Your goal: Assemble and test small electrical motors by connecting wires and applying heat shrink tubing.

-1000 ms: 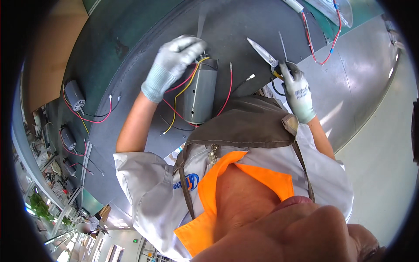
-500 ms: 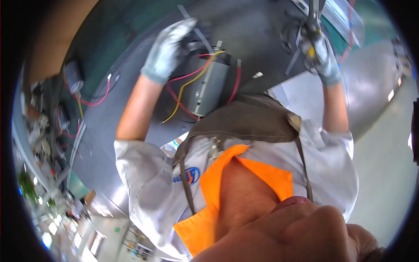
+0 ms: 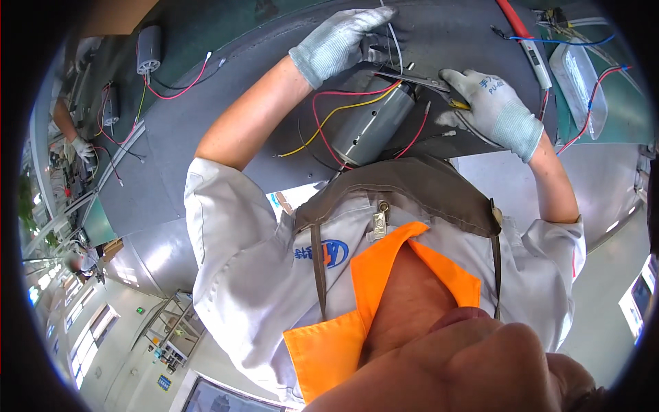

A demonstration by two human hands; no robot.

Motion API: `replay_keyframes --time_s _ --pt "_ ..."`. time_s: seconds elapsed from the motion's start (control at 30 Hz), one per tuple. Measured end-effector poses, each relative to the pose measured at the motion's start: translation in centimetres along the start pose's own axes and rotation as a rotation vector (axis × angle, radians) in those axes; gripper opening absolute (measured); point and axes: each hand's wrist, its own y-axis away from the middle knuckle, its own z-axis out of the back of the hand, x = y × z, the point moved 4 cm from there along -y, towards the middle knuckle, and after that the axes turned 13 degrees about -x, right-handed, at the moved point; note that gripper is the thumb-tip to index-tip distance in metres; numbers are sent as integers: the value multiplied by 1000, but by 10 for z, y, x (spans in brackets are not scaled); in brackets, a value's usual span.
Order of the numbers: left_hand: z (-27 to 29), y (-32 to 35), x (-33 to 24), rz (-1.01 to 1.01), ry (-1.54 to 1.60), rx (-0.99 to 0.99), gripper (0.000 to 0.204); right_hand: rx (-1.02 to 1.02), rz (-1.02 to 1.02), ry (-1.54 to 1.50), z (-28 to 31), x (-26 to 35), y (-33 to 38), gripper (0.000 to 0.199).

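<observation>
A grey cylindrical motor [image 3: 374, 127] lies tilted on the dark bench mat before me, with red, yellow and black wires trailing from it. My gloved left hand [image 3: 343, 44] is closed around a thin white strip [image 3: 396, 44], which looks like a cable tie and runs down to the motor's far end. My gloved right hand [image 3: 491, 106] grips pliers [image 3: 422, 81] with yellow on the handles. Their long metal jaws point left, across the strip's lower end by the wires. Whether the jaws touch the strip, I cannot tell.
Two more wired motors, one upright [image 3: 149, 51] and one smaller [image 3: 108, 113], stand at the left. A co-worker's gloved hand [image 3: 84, 149] is beyond them. At the right are a red-and-silver tool [image 3: 530, 48], a clear plastic tray [image 3: 580, 89] and loose wires.
My right hand has brought the pliers down and left to the motor's far end, turning them sideways. My left hand has moved right with the strip. The motor appears farther right and more tilted.
</observation>
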Motion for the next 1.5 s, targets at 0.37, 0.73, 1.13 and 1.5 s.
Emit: replay_keyframes --time_s 0.37,0.73,1.13,1.5 --pt "67 113 -86 -673 -675 -278 41 -121 -205 219 18 -44 3 51" --pt "161 333 72 373 -1274 -377 51 -69 4 -5 -16 -78 95 60" --pt "176 346 71 324 -1126 -447 40 -741 -414 -295 -84 -59 166 28" --pt "163 448 91 228 -1021 -763 42 737 108 -1277 -92 250 -11 42"
